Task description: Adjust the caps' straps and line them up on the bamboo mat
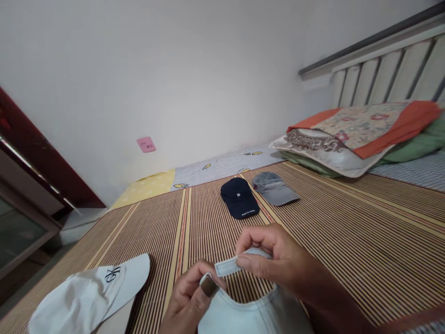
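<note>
Mat [156, 232], striped, bears a white cap [76, 297] at far left. The left hand [191, 294], fingers curled, pinches the buckle [209, 285] of a pale blue cap [236, 320] held above the mat. Its strap [225, 266] is out of the buckle, the back opening unfastened. A navy cap [239, 197] lies beyond; the right hand [274, 255], angled inward, grips the strap between thumb and forefinger; past it rests a gray cap [274, 189].

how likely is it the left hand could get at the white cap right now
Probably yes: the white cap lies off to its left, with striped mat between, but the left hand would likely have to release the pale blue cap first.
</note>
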{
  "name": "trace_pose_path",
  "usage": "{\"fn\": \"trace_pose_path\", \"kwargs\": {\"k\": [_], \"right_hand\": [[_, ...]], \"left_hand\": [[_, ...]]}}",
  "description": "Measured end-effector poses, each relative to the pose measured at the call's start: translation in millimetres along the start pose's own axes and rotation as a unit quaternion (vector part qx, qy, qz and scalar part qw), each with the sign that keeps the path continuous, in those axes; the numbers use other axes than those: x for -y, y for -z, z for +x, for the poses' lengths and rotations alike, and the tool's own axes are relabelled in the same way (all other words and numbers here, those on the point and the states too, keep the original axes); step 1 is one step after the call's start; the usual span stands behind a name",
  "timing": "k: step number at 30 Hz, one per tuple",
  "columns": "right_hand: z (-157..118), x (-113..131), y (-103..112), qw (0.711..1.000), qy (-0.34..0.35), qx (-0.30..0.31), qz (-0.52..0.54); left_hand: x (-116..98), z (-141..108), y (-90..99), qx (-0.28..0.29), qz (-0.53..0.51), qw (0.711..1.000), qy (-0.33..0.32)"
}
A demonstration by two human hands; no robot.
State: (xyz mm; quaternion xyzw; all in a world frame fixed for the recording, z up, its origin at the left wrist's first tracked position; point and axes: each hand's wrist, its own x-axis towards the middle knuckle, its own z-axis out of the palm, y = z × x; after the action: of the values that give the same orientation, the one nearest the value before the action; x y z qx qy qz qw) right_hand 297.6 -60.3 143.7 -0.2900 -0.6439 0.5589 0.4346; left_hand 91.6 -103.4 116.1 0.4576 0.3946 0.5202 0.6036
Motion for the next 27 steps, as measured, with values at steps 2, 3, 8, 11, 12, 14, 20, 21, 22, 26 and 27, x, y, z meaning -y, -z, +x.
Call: {"fn": "trace_pose_path", "kwargs": {"k": [2,3,8,11,12,14,20,21,22,26,27], "right_hand": [[0.3,0.8,-1.1,1.000,-0.004,0.009,0.005],[0.3,0.8,-1.6,1.000,-0.005,0.013,0.006],[-1.5,-0.3,-2.8,1.000,-0.008,0.025,-0.013],[-2.0,0.4,-2.1,0.999,-0.003,0.026,-0.029],[-1.8,0.9,-1.7,0.999,-0.002,0.025,-0.031],[-1.3,2.0,-0.7,0.999,-0.004,0.023,-0.036],[-0.9,2.9,2.3,0.997,-0.029,0.038,-0.060],[-1.0,2.5,2.7,0.997,-0.030,0.041,-0.061],[-1.0,1.8,3.2,0.997,-0.028,0.044,-0.059],[-0.8,-1.9,5.3,0.997,-0.013,0.057,-0.051],[-0.8,-2.8,5.8,0.997,-0.010,0.062,-0.046]], "left_hand": [[0.4,-0.4,-0.6,0.007,0.002,1.000,0.008],[0.2,-0.5,-1.2,0.008,0.004,1.000,0.009],[-3.1,-1.1,-5.8,-0.003,0.019,1.000,0.003],[-4.4,-1.5,-6.7,-0.007,0.034,0.999,0.009],[-4.5,-1.7,-6.6,-0.006,0.041,0.999,0.004],[-4.5,-2.2,-6.2,-0.001,0.058,0.998,-0.007],[-5.7,-5.1,-3.5,0.011,0.153,0.988,-0.014],[-6.1,-5.4,-2.6,0.010,0.168,0.986,-0.006],[-6.6,-5.6,-1.6,0.008,0.181,0.983,0.002],[-7.8,-6.0,0.4,0.033,0.205,0.978,0.022],[-7.9,-6.4,0.2,0.035,0.202,0.978,0.028]]}}
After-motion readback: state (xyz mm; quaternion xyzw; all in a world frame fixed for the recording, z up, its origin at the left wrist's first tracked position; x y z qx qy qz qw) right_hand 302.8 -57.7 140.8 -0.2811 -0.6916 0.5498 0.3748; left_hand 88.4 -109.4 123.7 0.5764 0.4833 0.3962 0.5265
